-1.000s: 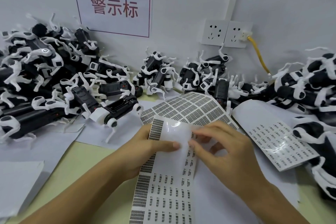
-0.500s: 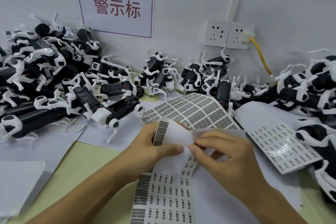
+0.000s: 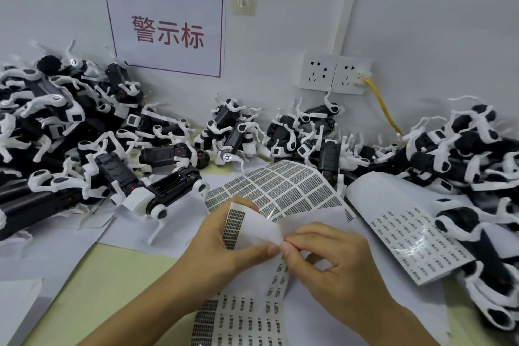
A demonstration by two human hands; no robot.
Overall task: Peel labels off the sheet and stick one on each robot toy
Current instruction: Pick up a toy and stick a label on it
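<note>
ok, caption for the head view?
Both hands pinch a label sheet amid piled robot toys.

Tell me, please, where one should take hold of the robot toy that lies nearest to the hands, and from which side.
Probably the black body of the nearest robot toy, pinched across its long sides from above. It lies on the paper with its long black trunk free on top, while its thin white legs stick out at both ends and look awkward to grip. The left hand is closer; both now hold the label sheet.

Pale yellow-green table (image 3: 92,286) lying under loose white paper sheets (image 3: 50,250), black-and-white robot toys (image 3: 157,194) heaping along its back edge, printed label sheets (image 3: 280,191) curling across the middle and right.
</note>
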